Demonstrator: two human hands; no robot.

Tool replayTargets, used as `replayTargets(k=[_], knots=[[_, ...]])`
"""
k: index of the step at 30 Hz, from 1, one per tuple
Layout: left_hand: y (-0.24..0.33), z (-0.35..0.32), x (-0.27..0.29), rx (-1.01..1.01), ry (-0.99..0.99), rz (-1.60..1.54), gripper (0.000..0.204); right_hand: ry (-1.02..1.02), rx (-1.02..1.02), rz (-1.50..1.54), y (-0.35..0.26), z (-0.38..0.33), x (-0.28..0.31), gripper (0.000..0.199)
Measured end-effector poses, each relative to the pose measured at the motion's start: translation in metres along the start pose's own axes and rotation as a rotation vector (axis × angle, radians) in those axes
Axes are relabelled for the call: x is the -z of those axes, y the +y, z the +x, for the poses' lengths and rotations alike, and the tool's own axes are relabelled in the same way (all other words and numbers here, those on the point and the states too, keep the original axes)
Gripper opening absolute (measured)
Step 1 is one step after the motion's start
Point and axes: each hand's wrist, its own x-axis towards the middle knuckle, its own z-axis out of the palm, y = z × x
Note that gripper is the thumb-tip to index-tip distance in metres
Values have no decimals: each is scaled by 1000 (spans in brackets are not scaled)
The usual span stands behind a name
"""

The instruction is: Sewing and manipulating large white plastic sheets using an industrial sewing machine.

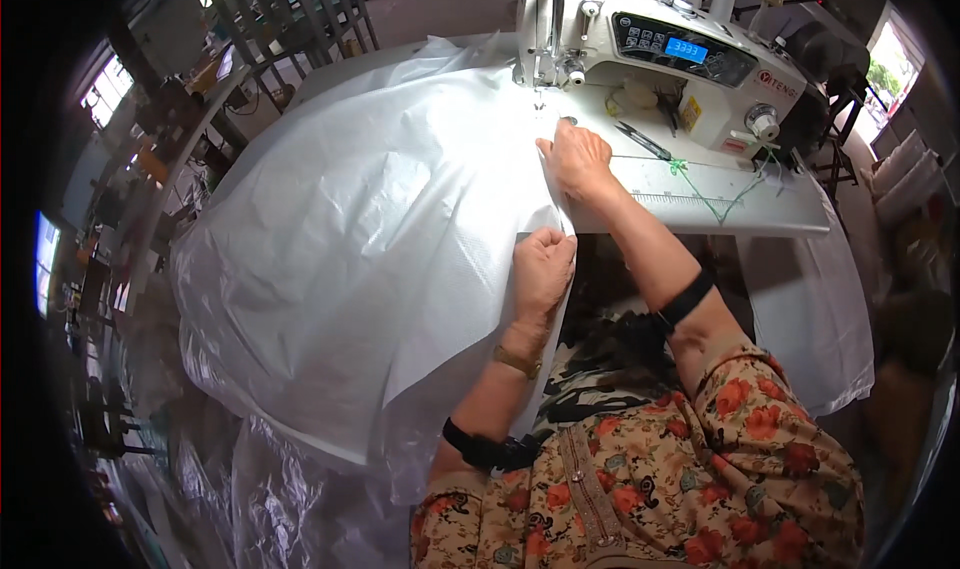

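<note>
A large sheet of white woven plastic fabric (360, 219) spreads over the sewing table and hangs off its near left side. Its right edge runs up to the needle area of a white sewing machine (650, 44), under a bright lamp. My left hand (542, 267) pinches this edge at the table's front. Farther up, close to the presser foot (540, 101), my right hand (578, 159) is closed at the same edge, fingers curled with the thumb toward the fabric. The part under the foot is washed out by the light.
Thread snips (645, 141) and a green cord (700, 194) lie on the table right of my right hand. Clear plastic film (280, 479) hangs below the fabric at lower left. More white sheeting (810, 309) hangs at the right. A metal rack (290, 14) stands behind.
</note>
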Motion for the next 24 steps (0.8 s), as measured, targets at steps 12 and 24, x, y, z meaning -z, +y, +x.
replayTargets(k=[12, 24], knots=[[8, -1, -5, 13, -24, 37, 16, -99, 92, -190, -3, 42, -10, 22], [20, -46, 19, -183, -63, 535, 23, 21, 51, -87, -5, -39, 5, 25]])
